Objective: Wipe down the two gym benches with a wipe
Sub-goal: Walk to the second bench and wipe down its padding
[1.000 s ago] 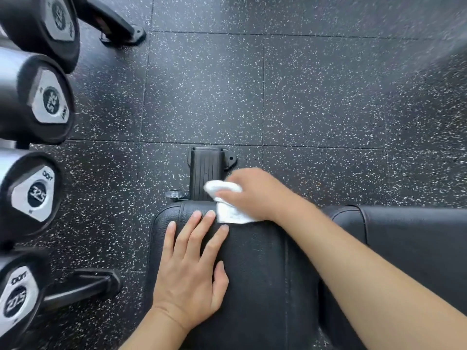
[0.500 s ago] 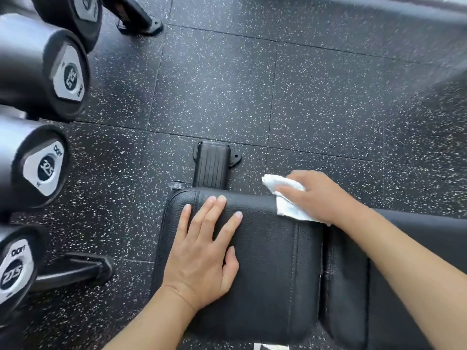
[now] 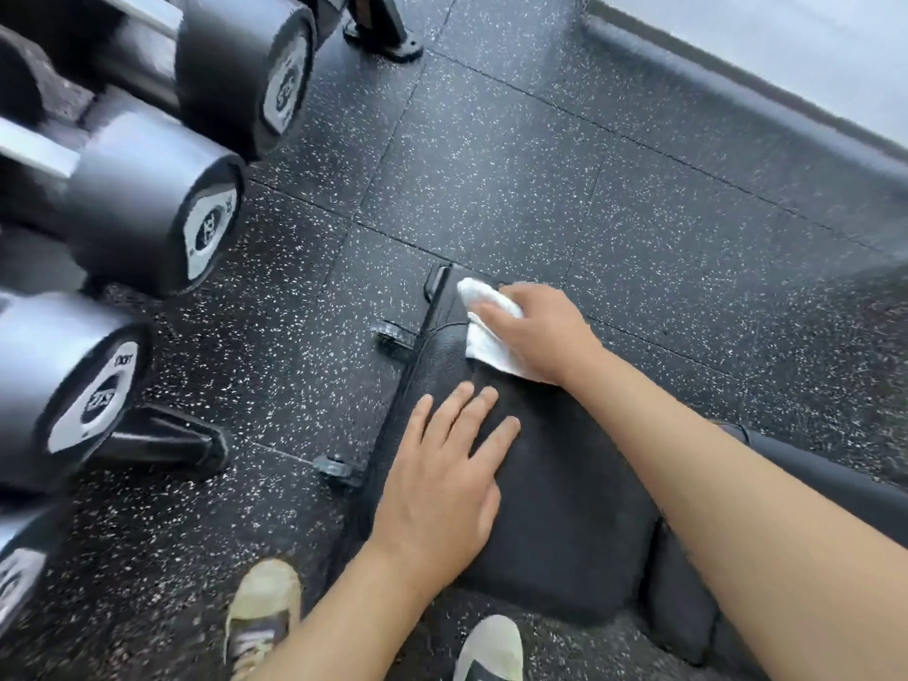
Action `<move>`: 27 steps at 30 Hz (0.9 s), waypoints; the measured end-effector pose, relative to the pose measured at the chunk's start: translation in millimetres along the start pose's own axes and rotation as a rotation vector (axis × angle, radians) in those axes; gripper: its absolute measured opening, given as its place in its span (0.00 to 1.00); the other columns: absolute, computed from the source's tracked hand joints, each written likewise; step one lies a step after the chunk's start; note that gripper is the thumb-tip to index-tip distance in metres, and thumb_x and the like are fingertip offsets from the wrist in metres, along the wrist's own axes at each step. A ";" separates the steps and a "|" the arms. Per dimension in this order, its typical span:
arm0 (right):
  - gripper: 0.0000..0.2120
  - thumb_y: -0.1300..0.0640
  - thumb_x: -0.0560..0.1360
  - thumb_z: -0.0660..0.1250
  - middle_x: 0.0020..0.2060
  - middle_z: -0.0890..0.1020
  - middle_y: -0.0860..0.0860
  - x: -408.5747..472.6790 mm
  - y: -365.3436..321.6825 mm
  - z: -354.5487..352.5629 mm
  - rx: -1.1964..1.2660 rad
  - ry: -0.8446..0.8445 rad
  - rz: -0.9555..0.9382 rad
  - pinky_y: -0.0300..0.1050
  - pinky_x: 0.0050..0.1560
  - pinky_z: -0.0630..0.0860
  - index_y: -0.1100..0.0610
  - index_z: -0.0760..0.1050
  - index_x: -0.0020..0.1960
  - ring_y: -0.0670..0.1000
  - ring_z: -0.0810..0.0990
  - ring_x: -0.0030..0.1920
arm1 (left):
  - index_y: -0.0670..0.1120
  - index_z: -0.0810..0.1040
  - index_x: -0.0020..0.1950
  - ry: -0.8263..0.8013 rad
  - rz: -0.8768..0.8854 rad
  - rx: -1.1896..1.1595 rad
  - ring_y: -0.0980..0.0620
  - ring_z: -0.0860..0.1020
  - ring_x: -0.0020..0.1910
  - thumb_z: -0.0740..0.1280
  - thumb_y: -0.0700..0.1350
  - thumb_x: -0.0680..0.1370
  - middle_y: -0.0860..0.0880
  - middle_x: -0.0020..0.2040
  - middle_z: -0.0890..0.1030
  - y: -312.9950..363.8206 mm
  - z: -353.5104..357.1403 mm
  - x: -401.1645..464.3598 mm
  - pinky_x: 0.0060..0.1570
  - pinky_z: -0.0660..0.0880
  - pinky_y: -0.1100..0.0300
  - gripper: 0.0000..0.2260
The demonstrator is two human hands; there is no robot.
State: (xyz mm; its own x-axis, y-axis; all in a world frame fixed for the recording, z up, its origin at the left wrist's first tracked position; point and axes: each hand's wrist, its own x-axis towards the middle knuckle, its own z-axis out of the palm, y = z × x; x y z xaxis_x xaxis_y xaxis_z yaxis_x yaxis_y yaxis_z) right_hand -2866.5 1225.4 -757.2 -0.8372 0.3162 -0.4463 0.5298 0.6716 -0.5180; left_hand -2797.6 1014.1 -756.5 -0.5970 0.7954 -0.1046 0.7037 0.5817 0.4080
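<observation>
Since half a second ago, the crumpled white wipe (image 3: 486,326) has been carried from the pad's right corner to its far end. At 6 o'clock, the left hand (image 3: 442,489) is spread flat on the black padded bench (image 3: 565,508). At 12 o'clock, the wipe is gripped by the right hand (image 3: 540,331) at the edge; overreach could slide it onto the black metal foot (image 3: 442,292), so the end would be missed.

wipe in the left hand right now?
No, the white wipe is under the right hand at the far end of the bench pad; the left hand lies flat and empty on the pad.
</observation>
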 end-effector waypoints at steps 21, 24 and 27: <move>0.25 0.35 0.82 0.58 0.44 0.77 0.48 -12.6 -121.9 64.5 -0.915 -0.399 -0.631 0.48 0.44 0.80 0.54 0.82 0.46 0.53 0.79 0.47 | 0.54 0.79 0.74 -0.285 0.001 -0.035 0.44 0.70 0.78 0.77 0.55 0.62 0.47 0.80 0.70 -4.9 2.3 -126.9 0.72 0.74 0.48 0.38; 0.27 0.36 0.82 0.57 0.33 0.75 0.49 22.1 -110.3 35.5 -0.852 -0.194 -0.330 0.45 0.36 0.79 0.54 0.75 0.35 0.53 0.78 0.35 | 0.53 0.77 0.75 -0.234 -0.002 -0.052 0.43 0.67 0.80 0.75 0.51 0.65 0.47 0.82 0.68 -4.3 4.9 -129.4 0.75 0.70 0.47 0.36; 0.22 0.38 0.82 0.61 0.41 0.74 0.48 6.0 -104.0 44.5 -0.867 -0.095 -0.401 0.49 0.42 0.79 0.54 0.78 0.41 0.51 0.75 0.44 | 0.53 0.76 0.77 -0.236 -0.003 -0.052 0.43 0.66 0.81 0.75 0.51 0.65 0.46 0.82 0.66 -7.1 7.2 -130.6 0.77 0.67 0.47 0.38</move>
State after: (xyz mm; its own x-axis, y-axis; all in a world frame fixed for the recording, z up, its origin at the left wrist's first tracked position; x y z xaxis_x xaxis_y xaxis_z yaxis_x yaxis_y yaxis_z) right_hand -2920.6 1127.7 -738.4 -0.8997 -0.0749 -0.4300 -0.1102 0.9922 0.0578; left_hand -2721.8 907.2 -752.2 -0.4883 0.8149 -0.3123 0.6775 0.5796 0.4528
